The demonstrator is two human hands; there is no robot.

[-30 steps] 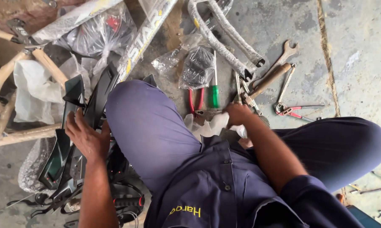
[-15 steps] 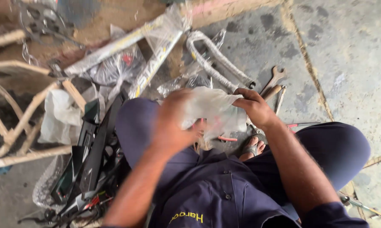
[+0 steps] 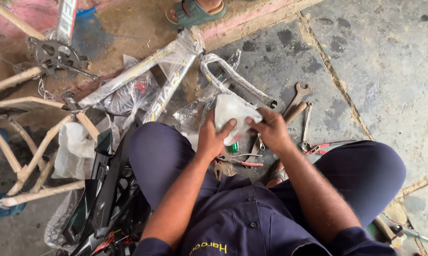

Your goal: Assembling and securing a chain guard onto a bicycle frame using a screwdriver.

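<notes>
Both my hands hold a small white plastic bag (image 3: 233, 114) in front of me, above my knees. My left hand (image 3: 213, 137) grips its lower left edge with the thumb on top. My right hand (image 3: 271, 129) pinches its right side. Something reddish shows through the bag's bottom. Under the hands lie pliers (image 3: 233, 159) with red handles and a green-handled screwdriver (image 3: 233, 147), partly hidden.
A plastic-wrapped bicycle frame (image 3: 166, 71) lies on the concrete floor ahead. Spanners (image 3: 299, 97) and red-handled cutters (image 3: 320, 147) lie to the right. A crank and chainring (image 3: 57, 57) are at upper left, black parts (image 3: 105, 189) beside my left knee, another person's sandalled foot (image 3: 192, 12) at the top.
My left hand left the black parts at my left and came to the white bag. Both hands lifted the bag from the floor and now hold it between them.
</notes>
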